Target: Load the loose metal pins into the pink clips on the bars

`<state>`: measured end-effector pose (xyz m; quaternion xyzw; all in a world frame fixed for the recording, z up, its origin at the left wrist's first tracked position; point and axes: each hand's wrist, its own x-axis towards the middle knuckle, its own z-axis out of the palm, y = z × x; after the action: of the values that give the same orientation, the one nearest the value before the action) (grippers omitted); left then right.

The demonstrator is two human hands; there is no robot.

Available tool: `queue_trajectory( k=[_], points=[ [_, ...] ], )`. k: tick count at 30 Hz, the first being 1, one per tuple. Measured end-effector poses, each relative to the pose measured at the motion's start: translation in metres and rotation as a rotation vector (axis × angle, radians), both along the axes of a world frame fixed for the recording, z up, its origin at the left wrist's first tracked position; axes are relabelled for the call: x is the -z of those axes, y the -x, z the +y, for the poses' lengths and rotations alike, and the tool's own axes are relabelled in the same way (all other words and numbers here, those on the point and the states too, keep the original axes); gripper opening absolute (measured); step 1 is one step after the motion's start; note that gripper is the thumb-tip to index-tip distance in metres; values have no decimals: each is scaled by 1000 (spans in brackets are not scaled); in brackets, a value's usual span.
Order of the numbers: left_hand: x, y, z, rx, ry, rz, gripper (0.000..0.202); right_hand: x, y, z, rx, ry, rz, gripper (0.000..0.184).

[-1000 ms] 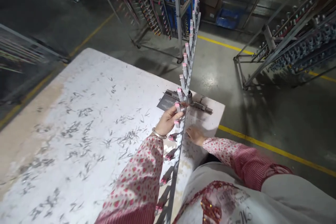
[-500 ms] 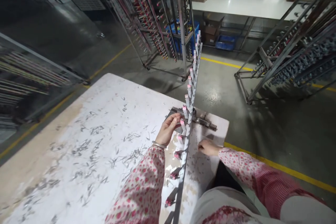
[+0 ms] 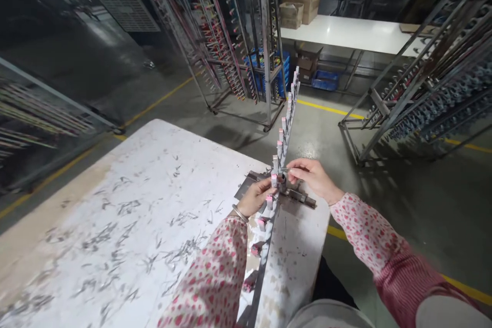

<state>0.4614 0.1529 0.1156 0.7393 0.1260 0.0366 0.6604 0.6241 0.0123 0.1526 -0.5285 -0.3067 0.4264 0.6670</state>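
Fingers [image 3: 265, 183] of the left hand [image 3: 253, 200] are gripping a pink-tipped clip [image 3: 273, 179] on that long metal bar [image 3: 261, 275], right hand [image 3: 314, 177] is pinching a thin grey sliver [image 3: 284, 169] just beside it, over the white table [image 3: 154, 148]

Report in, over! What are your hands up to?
Left hand at a pink-topped piece on the bar. Right hand close by, pinching a thin piece. Nothing seen blocking either hand.

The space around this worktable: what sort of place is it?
Probably a factory workshop: tall, loaded metal racks, yellow floor lines and a worktable covered in grey marks suggest it.
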Motion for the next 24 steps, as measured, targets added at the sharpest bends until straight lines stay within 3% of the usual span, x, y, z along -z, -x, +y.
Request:
queue_trajectory(
  k=[6,14,24],
  points=[
    [-7,1,-5,-55,-217,12,45,-16,0,7,52,-32,-318,20],
    [-10,-1,-11,-123,-335,-8,40,-44,-7,12,-73,25,-886,12],
    [-6,-3,-13,-147,-397,-24,40,-40,-1,19,-122,15,-1008,10]
  ],
)
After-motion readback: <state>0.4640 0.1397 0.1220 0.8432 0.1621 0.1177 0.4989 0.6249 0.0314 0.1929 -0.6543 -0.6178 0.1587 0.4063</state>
